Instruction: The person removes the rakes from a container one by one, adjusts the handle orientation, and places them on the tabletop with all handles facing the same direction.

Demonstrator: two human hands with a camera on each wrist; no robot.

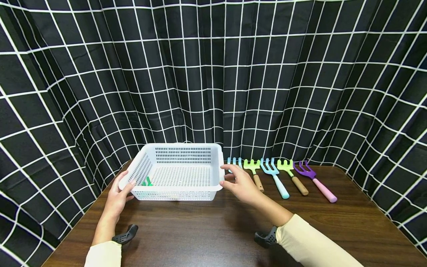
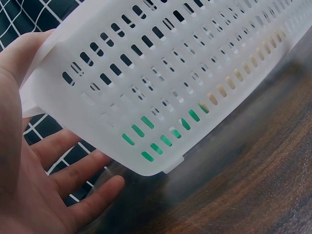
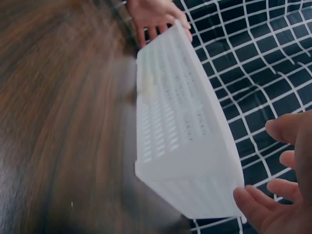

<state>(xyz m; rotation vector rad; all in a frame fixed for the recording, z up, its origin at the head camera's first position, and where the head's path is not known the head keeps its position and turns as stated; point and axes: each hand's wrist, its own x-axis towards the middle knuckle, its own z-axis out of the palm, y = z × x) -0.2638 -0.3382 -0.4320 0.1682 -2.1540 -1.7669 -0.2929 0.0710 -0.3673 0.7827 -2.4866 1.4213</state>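
Note:
A white slotted plastic basket [image 1: 183, 193] stands on the brown table in the head view. My left hand [image 1: 117, 191] grips its left rim, thumb over the edge; in the left wrist view the other fingers [image 2: 80, 171] spread outside the wall. On the basket's right, my right hand [image 1: 241, 184] has its fingers apart, with fingertips at the rim; a fingertip [image 3: 248, 201] meets the corner in the right wrist view. Inside, near the front left, lies a green pronged piece [image 1: 147, 181], mostly hidden by the wall. Green and tan show through the slots in the left wrist view.
Several hand forks lie in a row right of the basket: a light blue one [image 1: 279, 185], green ones with wooden handles [image 1: 299, 185], and a purple one with a pink handle [image 1: 325, 191]. A black gridded curtain [image 1: 200, 74] hangs behind the wooden table [image 1: 186, 233].

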